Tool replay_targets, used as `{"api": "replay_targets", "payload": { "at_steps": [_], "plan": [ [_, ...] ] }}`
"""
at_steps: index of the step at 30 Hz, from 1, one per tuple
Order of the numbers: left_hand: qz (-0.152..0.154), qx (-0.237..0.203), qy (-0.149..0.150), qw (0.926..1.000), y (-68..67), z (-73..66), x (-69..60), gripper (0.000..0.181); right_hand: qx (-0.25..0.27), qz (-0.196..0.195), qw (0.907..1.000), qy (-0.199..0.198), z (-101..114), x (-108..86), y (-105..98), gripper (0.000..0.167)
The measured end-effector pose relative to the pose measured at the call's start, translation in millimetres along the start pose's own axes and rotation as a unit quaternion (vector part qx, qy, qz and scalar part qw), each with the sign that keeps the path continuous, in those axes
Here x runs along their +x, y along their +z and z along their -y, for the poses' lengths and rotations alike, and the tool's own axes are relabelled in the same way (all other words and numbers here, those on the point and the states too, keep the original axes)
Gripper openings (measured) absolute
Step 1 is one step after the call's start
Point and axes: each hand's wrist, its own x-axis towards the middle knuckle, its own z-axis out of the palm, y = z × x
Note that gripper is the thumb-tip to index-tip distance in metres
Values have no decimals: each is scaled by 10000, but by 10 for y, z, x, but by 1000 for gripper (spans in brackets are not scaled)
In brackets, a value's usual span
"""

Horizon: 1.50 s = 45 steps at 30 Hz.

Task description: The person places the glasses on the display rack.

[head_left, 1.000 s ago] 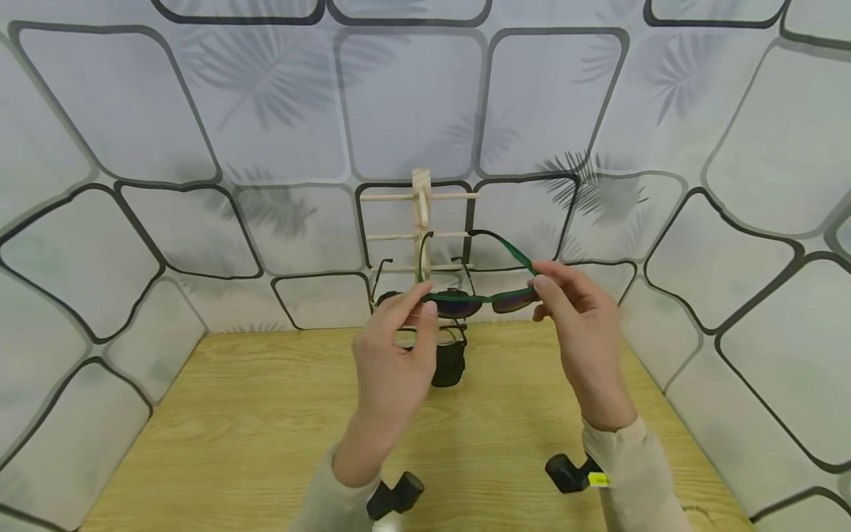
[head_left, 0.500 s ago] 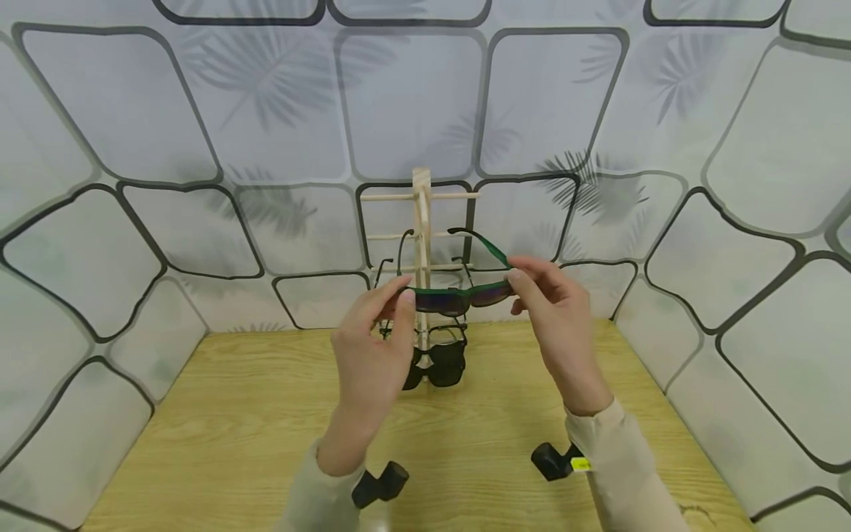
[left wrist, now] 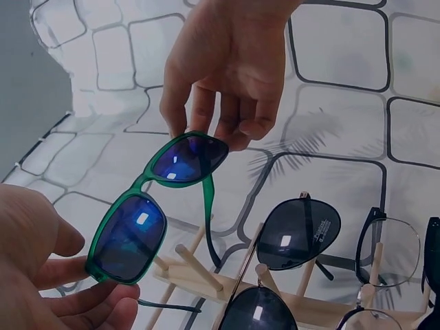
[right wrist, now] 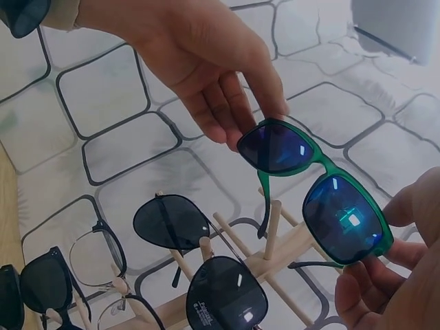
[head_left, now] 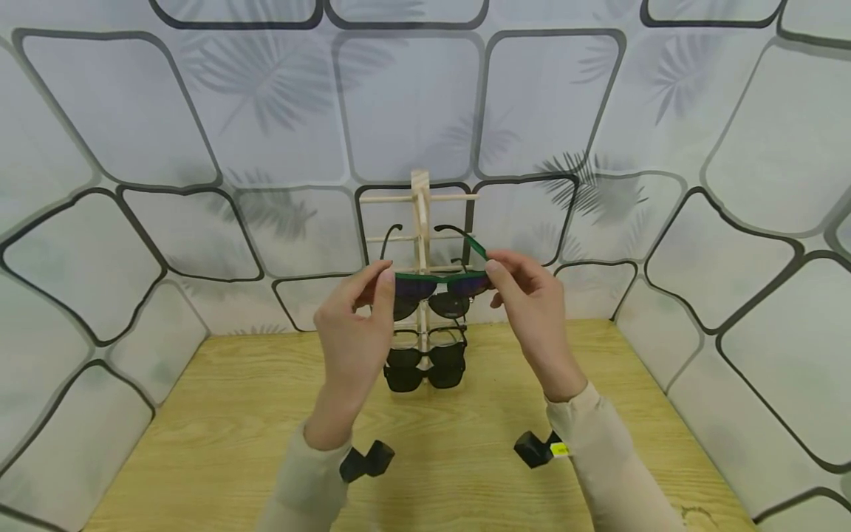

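Both hands hold a pair of sunglasses (head_left: pixel 415 287) with a green frame and blue mirrored lenses, temples unfolded toward the wall. My left hand (head_left: pixel 352 321) pinches the frame's left end between thumb and fingers. At the other end my right hand (head_left: pixel 532 318) pinches the frame near its hinge. The sunglasses are level in front of a wooden glasses rack (head_left: pixel 421 214), near its middle rungs; whether they touch it I cannot tell. Just below them on the rack hang dark-lensed sunglasses (left wrist: pixel 299 234), partly covered in the head view.
Lower on the rack hang clear-lensed glasses (head_left: pixel 445 337) and black sunglasses (head_left: pixel 445 375). Bare wooden rungs (head_left: pixel 455 196) stick out sideways near its top. The rack stands at the back of a wooden table (head_left: pixel 253 414), before a patterned wall covering (head_left: pixel 412 103).
Both hands have moved left and slightly up with the green sunglasses, which are now centred before the rack. More of the glasses hanging lower on the rack shows.
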Motion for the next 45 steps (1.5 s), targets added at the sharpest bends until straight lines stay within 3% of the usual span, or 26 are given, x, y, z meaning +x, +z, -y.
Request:
{"api": "replay_targets", "payload": {
  "at_steps": [15,28,45],
  "plan": [
    [192,14,-105,9998,2,160,184,24,-218,222,9994,117,-17,141,77,30],
    [311,313,-307,9986,-7,245,295,25,-233,290,9992,177,-38,213,149,30],
    [636,138,-940,9934,-7,277,335,32,-334,362,9985,230,-69,277,211,31]
  ]
}}
